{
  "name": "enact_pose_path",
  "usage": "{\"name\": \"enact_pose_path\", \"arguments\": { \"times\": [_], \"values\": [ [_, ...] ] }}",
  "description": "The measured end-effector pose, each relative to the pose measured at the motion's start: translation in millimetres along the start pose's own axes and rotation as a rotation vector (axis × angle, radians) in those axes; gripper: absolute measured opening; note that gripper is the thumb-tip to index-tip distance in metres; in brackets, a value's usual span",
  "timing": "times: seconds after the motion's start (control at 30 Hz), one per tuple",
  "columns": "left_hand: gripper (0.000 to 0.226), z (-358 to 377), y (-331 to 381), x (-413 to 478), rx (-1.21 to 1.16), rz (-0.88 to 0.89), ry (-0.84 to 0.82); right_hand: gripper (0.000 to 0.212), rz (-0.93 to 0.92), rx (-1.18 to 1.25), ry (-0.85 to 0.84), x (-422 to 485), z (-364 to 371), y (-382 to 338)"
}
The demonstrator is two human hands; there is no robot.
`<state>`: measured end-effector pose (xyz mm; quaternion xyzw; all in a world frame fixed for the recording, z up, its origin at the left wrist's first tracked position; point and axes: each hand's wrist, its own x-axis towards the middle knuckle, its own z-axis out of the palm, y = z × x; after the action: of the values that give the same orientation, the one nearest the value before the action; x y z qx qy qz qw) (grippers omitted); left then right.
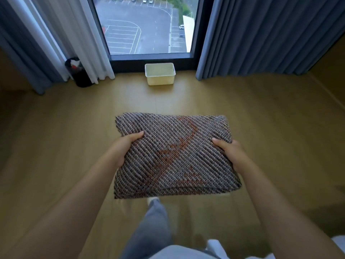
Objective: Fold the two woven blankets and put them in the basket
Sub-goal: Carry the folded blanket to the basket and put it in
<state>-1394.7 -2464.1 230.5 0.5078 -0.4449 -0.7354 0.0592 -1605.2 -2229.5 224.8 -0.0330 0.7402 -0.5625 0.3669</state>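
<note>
Left hand (124,148): I see it gripping the blanket's left edge, thumb on top | Right hand (228,153): gripping the right edge, thumb on top | Blanket (173,156): folded rectangle, grey diagonal weave with orange motif, held level above the floor (56,137) | Basket (160,73): pale, on the floor below the window (145,25), well apart from the blanket.

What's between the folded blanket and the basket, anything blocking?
Nothing visible. Both hands, left and right, hold the folded blanket; bare floor runs to the empty basket by the window. The bin stands off to the left.
</note>
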Motion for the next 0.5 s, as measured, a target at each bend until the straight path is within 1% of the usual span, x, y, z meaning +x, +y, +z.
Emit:
{"name": "enact_pose_path", "arguments": {
  "times": [0.17,0.27,0.37,0.5],
  "values": [
    [0.048,14.2,102.2,112.8,-0.021,0.003,-0.015,0.017,-0.001,-0.001,0.021,122.4,31.0,-77.1],
    [0.051,23.5,168.0,170.6,0.027,-0.005,-0.038,0.016,0.002,-0.014,0.017,185.0,46.6,-125.3],
    [0.054,36.3,232.1,229.7,0.053,0.008,-0.023,0.016,-0.004,-0.005,0.029,249.1,57.8,-170.7],
    [0.051,64.4,307.7,313.0,0.058,0.006,-0.049,0.014,0.003,0.017,0.024,346.9,67.2,-224.6]
  ]
}}
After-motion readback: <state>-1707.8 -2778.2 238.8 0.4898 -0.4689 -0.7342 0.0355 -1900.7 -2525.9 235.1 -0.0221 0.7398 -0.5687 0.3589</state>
